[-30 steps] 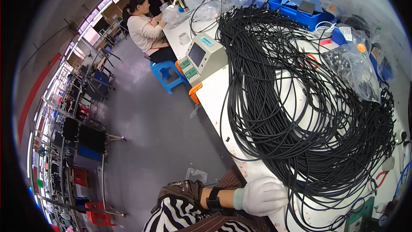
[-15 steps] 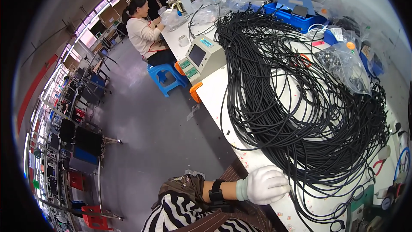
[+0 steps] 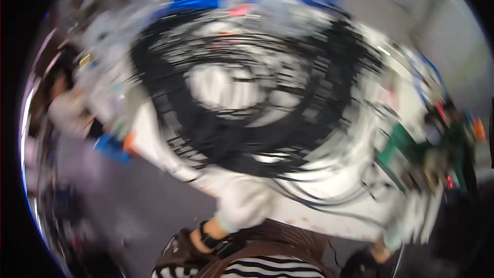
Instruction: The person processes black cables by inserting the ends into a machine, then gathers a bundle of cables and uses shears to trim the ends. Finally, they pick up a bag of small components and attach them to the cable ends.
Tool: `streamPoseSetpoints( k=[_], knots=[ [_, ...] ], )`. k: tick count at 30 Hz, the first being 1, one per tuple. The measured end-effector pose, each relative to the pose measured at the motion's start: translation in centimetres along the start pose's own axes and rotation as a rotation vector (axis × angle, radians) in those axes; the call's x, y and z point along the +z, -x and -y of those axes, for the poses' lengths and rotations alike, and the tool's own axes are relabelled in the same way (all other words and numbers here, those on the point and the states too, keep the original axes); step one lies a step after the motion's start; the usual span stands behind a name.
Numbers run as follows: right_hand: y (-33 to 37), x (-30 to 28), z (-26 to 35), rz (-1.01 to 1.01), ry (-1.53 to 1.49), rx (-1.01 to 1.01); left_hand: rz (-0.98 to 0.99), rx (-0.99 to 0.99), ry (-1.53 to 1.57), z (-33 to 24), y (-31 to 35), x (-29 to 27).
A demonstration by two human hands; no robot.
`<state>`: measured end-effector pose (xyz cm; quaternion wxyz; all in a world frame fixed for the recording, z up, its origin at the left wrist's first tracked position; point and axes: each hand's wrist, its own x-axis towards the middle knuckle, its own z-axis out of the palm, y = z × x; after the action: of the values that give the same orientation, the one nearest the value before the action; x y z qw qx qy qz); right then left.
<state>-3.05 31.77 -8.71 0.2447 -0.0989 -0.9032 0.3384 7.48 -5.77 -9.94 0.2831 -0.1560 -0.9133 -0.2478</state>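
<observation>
Motion smears the whole view. My left hand (image 3: pixel 244 202), in a white glove with a black band on the wrist, is at the front edge of the table. It sits just below a big looped heap of black cables (image 3: pixel 242 146); whether it touches them is unclear, and its fingers are blurred. My right hand (image 3: pixel 406 221), also in a pale glove, is at the right front corner of the table, near the trailing cable ends. Its fingers are smeared too, and I cannot make out anything in it.
The white tabletop (image 3: pixel 314 216) runs under the cables. A green machine (image 3: pixel 399 149) stands on the right. Blue trays (image 3: pixel 198 0) and clear plastic bags (image 3: pixel 278 13) lie behind the heap. At the far left a person (image 3: pixel 72 110) sits near a blue stool (image 3: pixel 113 148).
My view has swung to the right, so the cable heap now sits mid-view. My right hand has come into sight at the lower right. My left hand stays near the table's front edge.
</observation>
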Motion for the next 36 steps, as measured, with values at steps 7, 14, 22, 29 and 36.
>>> streamPoseSetpoints(
  k=[7, 14, 22, 29, 36],
  knots=[
    [-0.9, 1.4, 5.1, 0.025, -0.377, 0.246, -0.081, -0.011, -0.084, -1.6, -2.6, -0.4],
    [3.7, -1.1, 7.6, 0.027, -0.287, -0.487, 0.029, -0.501, 0.618, -3.2, -3.9, -2.5],
    [10.0, 0.9, 13.8, 0.611, -0.731, -0.386, 0.346, -0.411, 1.067, -7.1, -8.2, -2.7],
    [9.9, 0.6, 13.1, 0.926, -0.789, -0.088, 0.057, -0.538, 1.042, -5.9, -9.8, -4.6],
    [10.0, 2.0, 12.1, 0.762, -0.875, -0.009, -0.818, -0.33, 1.059, 9.2, -13.9, -12.5]
  ],
)
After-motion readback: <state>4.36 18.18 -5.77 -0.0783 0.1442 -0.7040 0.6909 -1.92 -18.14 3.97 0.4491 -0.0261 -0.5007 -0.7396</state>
